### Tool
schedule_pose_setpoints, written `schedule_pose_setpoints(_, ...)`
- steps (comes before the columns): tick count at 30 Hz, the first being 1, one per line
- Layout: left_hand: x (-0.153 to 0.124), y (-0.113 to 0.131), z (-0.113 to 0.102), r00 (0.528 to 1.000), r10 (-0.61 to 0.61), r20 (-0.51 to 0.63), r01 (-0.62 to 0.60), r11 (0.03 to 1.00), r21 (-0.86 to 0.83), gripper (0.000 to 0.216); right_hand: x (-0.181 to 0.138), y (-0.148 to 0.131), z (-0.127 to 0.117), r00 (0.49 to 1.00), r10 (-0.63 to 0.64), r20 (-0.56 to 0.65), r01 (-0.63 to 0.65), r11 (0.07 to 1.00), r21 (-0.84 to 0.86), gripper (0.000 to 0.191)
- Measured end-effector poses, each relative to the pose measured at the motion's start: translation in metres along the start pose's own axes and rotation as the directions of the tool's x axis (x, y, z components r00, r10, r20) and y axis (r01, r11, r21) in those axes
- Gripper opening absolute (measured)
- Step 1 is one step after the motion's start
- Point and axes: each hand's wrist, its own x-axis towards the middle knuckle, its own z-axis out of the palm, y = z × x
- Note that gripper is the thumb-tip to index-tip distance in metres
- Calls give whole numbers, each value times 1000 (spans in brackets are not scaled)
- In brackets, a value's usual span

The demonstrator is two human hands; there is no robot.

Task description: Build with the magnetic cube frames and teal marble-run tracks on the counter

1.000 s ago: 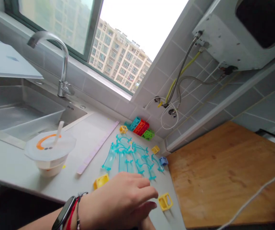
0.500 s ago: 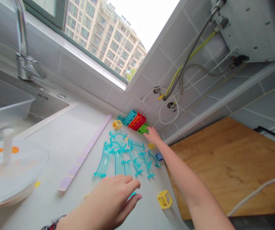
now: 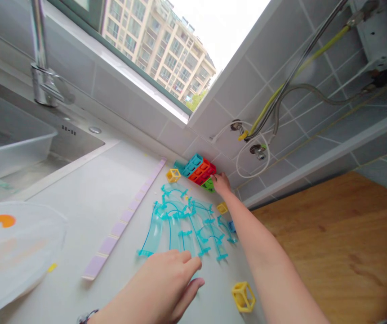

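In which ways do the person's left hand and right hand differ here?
The left hand is nearer the camera and looks larger; the right hand looks smaller. The left hand is loosely open over the counter; the right hand is at the green blocks, its grip unclear. A bracelet shows behind the left hand; none shows behind the right hand. Both are ungloved.

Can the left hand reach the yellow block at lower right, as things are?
Probably yes: between the left hand and the yellow block, only countertop shows; the right forearm appears beside, without covering it.
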Motion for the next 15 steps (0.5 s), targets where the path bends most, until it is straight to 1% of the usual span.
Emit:
schedule_pose_setpoints(4,-2,-1,1,1000,9,-11,-9,1000,26,26,-1,-1,-2,999,42,26,-41,999,-13,56)
schedule_pose_setpoints(7,-2,0,-2,1000,-7,4,7,999,35,24,-1,-3,-3,997,67,43,-66,997,-27,62)
schedule_pose_setpoints(12,-3,1,-8,998,-44,35,42,998,36,24,-1,-3,-5,992,106,67,-102,993,-65,59)
schedule_pose_setpoints(15,-4,-1,-7,998,-50,44,49,998,26,25,1,-3,-6,986,130,100,-122,990,-77,49)
